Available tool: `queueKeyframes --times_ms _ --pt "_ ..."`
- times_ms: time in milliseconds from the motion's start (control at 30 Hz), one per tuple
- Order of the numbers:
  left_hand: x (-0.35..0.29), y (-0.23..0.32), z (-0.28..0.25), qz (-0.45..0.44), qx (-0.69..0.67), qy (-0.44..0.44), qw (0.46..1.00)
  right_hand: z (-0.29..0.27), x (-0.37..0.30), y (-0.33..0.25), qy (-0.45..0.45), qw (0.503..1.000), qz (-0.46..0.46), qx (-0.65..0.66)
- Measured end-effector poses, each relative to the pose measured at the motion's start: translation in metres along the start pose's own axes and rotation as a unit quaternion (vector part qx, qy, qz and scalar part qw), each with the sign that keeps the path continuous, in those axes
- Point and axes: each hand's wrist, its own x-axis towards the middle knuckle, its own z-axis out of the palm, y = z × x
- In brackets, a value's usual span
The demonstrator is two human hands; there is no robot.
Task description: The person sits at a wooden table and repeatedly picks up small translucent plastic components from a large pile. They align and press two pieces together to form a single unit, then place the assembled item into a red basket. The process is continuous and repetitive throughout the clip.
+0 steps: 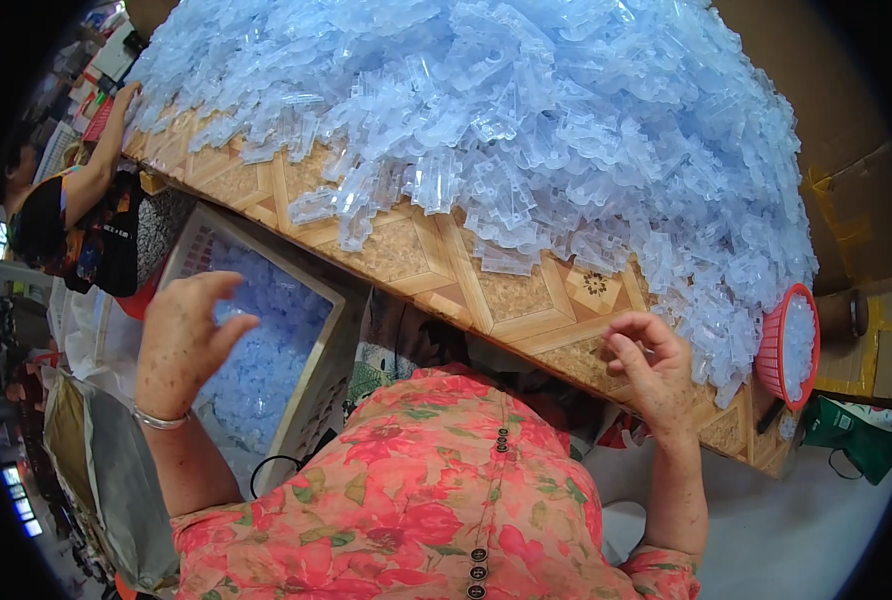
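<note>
A large heap of clear, bluish plastic pieces (526, 130) covers most of a wood-patterned table (396, 245). My left hand (188, 335) is raised over a pale plastic crate (316, 350), thumb and fingers apart with nothing between them. Inside the crate lie many small bluish plastic pieces (256, 370). By the table's near edge, on the right, is my right hand (654, 372). Its fingers are loosely curled toward the thumb, and I see no piece in them.
A red plastic basket (771, 350) holding clear pieces stands at the table's right end. Beside it is a green bag (854, 437). Cardboard (846, 200) rises along the right. Another person's arm (111, 140) reaches the table at the far left. A grey sack (131, 490) lies lower left.
</note>
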Motion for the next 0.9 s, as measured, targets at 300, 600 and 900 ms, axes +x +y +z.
queueKeyframes --times_ms 300,600,900 --pt "0.089 0.124 0.064 0.136 -0.318 0.011 0.938 0.076 0.044 -0.021 0.055 0.889 -0.287 -0.353" --pt "0.123 0.138 0.102 0.138 -0.372 0.068 0.915 0.08 0.06 -0.016 0.112 0.806 -0.35 -0.464" --pt "0.127 0.143 0.104 0.139 -0.389 0.057 0.909 0.054 0.041 -0.023 0.06 0.822 -0.32 -0.467"
